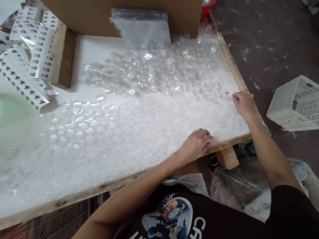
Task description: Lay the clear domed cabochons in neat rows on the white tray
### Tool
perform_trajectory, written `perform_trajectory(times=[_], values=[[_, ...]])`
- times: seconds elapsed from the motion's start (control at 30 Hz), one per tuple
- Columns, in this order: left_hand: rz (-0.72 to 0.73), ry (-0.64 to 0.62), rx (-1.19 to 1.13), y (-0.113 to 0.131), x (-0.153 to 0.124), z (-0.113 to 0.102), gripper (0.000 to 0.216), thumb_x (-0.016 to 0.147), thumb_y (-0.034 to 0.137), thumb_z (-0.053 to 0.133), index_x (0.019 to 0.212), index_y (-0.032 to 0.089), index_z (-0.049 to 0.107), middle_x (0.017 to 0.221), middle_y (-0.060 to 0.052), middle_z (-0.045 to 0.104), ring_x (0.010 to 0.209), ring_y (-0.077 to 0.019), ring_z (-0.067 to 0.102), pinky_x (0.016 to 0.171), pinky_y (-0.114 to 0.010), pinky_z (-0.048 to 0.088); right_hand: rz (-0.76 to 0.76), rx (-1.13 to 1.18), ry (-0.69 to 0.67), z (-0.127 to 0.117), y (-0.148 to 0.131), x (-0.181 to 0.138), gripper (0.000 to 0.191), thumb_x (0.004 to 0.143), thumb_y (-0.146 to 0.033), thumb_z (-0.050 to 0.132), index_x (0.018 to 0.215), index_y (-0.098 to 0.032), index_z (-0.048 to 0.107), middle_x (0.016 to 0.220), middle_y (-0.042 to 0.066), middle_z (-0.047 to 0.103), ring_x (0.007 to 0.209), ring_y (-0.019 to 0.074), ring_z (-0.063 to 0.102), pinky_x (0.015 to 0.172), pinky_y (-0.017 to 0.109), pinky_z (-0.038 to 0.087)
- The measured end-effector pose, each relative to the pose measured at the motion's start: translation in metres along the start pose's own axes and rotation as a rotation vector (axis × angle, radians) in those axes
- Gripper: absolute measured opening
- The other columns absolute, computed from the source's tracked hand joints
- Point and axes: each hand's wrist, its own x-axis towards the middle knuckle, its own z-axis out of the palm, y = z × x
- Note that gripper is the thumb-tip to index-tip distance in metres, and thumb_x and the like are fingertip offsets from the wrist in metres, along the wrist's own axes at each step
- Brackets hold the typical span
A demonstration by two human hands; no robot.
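Observation:
A white board (94, 49) with a wooden rim is covered with many clear round glass domes (117, 126), laid flat in rows near me and heaped loosely (174, 63) at the far side. My left hand (196, 144) rests at the board's near edge with fingers curled down onto the domes. At the right edge, my right hand (244, 104) has its fingertips pinched together over a small dome by a brown speck (227, 92). What it pinches is too small to name.
A brown cardboard wall (84, 16) and a stack of clear plastic bags (143, 30) stand at the back. Printed sheets (32, 56) lie at left on a wood block. A white plastic basket (296, 104) sits on the floor right; plastic bags (239, 189) lie below the board.

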Motion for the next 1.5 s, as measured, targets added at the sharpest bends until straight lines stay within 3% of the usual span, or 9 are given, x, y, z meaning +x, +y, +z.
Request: perform_trajectory(times=[0.13,0.3,0.37,0.53,0.87,1.17,1.33,1.5], values=[[-0.016,0.014,-0.027,-0.004,-0.007,0.000,0.017,0.101,0.015,0.051,0.109,0.014,0.066,0.109,-0.012,0.067,0.100,-0.0249,0.061,0.087,-0.039,0.054,0.096,0.086,0.026,0.003,0.012,0.010,0.027,0.090,-0.021,0.052,0.114,-0.019,0.063,0.101,0.011,0.071,0.090,0.0274,0.067,0.100,0.051,0.042],[-0.024,0.020,-0.038,-0.008,-0.012,0.001,0.017,0.100,0.014,0.051,0.110,0.014,0.066,0.109,-0.012,0.067,0.101,-0.0247,0.061,0.088,-0.040,0.054,0.084,-0.047,0.102,-0.009,0.023,0.007,0.030,0.085,-0.019,0.057,0.114,-0.019,0.063,0.122,0.016,0.063,0.114,0.0337,0.061,0.100,0.052,0.044],[-0.024,0.024,-0.033,-0.009,-0.013,0.000,0.018,0.101,0.014,0.050,0.109,0.015,0.066,0.109,-0.012,0.067,0.100,-0.0245,0.061,0.088,-0.040,0.054,0.051,-0.069,0.112,-0.017,0.024,-0.005,0.028,0.085,-0.019,0.056,0.112,-0.019,0.064,0.120,0.016,0.063,0.111,0.0331,0.062,0.097,0.049,0.046],[-0.043,0.022,-0.026,-0.011,-0.017,-0.005,0.017,0.100,0.014,0.051,0.108,0.015,0.066,0.108,-0.012,0.067,0.098,-0.0245,0.061,0.086,-0.040,0.054,-0.025,0.015,-0.021,-0.033,0.023,-0.046,0.016,0.084,-0.022,0.056,0.095,-0.022,0.067,0.094,0.008,0.067,0.078,0.0237,0.064,0.084,0.040,0.051],[-0.031,-0.025,-0.005,-0.009,-0.020,-0.003,0.018,0.100,0.016,0.051,0.106,0.014,0.067,0.105,-0.012,0.068,0.095,-0.0244,0.062,0.085,-0.039,0.054,-0.022,0.101,-0.081,-0.039,0.011,-0.104,0.015,0.086,-0.036,0.059,0.093,-0.024,0.066,0.095,0.008,0.068,0.083,0.0263,0.065,0.083,0.043,0.054],[-0.039,-0.043,0.004,-0.007,-0.021,-0.004,0.017,0.101,0.016,0.050,0.107,0.015,0.067,0.104,-0.011,0.068,0.096,-0.0237,0.062,0.085,-0.037,0.053,0.086,0.143,-0.031,-0.033,0.026,-0.097,0.021,0.085,-0.034,0.057,0.101,-0.022,0.063,0.103,0.011,0.071,0.083,0.0266,0.067,0.080,0.044,0.055],[-0.029,-0.035,0.002,-0.006,-0.021,-0.005,0.016,0.100,0.015,0.052,0.106,0.014,0.067,0.104,-0.011,0.068,0.096,-0.0239,0.062,0.084,-0.038,0.053,0.075,0.034,0.049,-0.038,0.023,-0.099,0.020,0.085,-0.028,0.053,0.101,-0.022,0.064,0.104,0.012,0.067,0.078,0.0260,0.066,0.083,0.044,0.054],[-0.035,-0.040,0.008,-0.008,-0.021,-0.004,0.017,0.100,0.015,0.052,0.108,0.015,0.067,0.105,-0.011,0.068,0.097,-0.0241,0.062,0.085,-0.038,0.053,0.045,0.020,-0.020,-0.036,0.010,-0.113,0.021,0.087,-0.039,0.060,0.100,-0.023,0.065,0.100,0.011,0.068,0.082,0.0278,0.066,0.081,0.044,0.054]])
